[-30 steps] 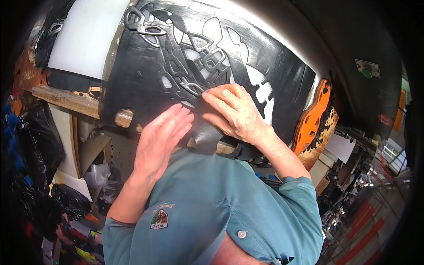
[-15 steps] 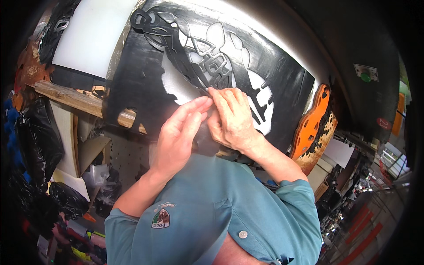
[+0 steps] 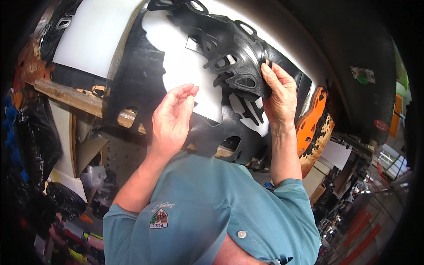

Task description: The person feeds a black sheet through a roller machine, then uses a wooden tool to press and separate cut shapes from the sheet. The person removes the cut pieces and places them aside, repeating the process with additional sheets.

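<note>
A flexible black cut-out piece [image 3: 245, 66] with several holes and raised lines is lifted off the black sheet [image 3: 132, 84]. My right hand [image 3: 281, 90] pinches the piece's right end between thumb and fingers. The piece sags away toward the far left, and its far end is cropped by the picture's top edge. Through the gap it leaves in the sheet, a white surface [image 3: 185, 70] shows. Over the near edge of that gap hovers my left hand [image 3: 172, 117], its slightly curved fingers stretched out, holding nothing.
An orange cutting die [image 3: 311, 119] with dark holes stands right of the sheet. Overhead at right hangs a dark machine part with a green button [image 3: 362, 80]. A wooden plank [image 3: 70, 95] and a white sheet [image 3: 92, 39] lie at left, above black plastic bags [image 3: 39, 137].
My right hand has moved right and away, peeling the black piece up from the sheet. My left hand has come slightly left and apart from the right one.
</note>
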The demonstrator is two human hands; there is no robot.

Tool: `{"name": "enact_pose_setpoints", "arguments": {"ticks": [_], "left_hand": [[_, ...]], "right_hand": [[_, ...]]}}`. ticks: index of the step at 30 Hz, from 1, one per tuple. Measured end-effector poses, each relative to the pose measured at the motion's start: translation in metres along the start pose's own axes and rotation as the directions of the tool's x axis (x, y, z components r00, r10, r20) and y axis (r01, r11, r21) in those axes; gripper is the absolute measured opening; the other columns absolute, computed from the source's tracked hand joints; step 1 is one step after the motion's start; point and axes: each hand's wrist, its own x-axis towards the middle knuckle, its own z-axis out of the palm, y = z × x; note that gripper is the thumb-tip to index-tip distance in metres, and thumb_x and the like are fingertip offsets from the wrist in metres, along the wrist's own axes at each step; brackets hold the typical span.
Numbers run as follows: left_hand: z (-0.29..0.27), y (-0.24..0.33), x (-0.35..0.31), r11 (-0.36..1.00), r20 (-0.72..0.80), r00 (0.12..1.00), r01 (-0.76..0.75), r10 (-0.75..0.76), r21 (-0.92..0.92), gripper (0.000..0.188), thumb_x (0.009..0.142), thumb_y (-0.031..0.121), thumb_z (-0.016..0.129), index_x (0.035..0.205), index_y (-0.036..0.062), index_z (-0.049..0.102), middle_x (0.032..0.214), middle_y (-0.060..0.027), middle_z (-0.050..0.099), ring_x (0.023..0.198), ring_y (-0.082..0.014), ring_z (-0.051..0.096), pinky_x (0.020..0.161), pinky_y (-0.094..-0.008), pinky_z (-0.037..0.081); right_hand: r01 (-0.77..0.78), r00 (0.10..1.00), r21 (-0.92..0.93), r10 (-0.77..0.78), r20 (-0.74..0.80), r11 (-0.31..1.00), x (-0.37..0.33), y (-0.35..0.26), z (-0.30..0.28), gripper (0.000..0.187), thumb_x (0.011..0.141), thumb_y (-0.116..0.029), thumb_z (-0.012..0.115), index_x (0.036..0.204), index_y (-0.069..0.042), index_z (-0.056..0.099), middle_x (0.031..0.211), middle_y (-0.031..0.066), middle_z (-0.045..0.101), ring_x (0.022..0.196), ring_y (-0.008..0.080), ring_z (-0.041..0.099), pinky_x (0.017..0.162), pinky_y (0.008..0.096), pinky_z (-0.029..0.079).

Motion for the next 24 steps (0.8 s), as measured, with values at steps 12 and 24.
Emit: {"name": "enact_pose_setpoints", "arguments": {"ticks": [12, 24], "left_hand": [[0.024, 0.02, 0.002, 0.995, 0.102, 0.994, -0.043, 0.033, 0.095, 0.058, 0.104, 0.017, 0.073, 0.152, -0.0063, 0.053, 0.135, -0.0196, 0.065, 0.106, -0.02, 0.069, 0.091, -0.0335, 0.058], [0.007, 0.044, -0.012, 0.762, 0.169, 0.939, -0.341, 0.299, 0.551, 0.053, 0.098, 0.015, 0.077, 0.143, -0.0082, 0.061, 0.102, -0.0244, 0.074, 0.087, -0.0382, 0.074, 0.076, -0.044, 0.059]], "right_hand": [[0.261, 0.958, -0.433, -0.177, 0.225, 0.863, -0.041, 0.015, 0.032, 0.02, 0.099, -0.004, 0.077, 0.117, 0.004, 0.077, 0.096, 0.0079, 0.074, 0.085, 0.0117, 0.067, 0.079, 0.0263, 0.054], [0.408, 0.902, -0.458, -0.272, 0.334, 0.79, -0.048, 0.014, 0.052, 0.02, 0.095, 0.001, 0.078, 0.114, 0.006, 0.078, 0.1, 0.0171, 0.079, 0.084, 0.0218, 0.076, 0.073, 0.0303, 0.059]]}}
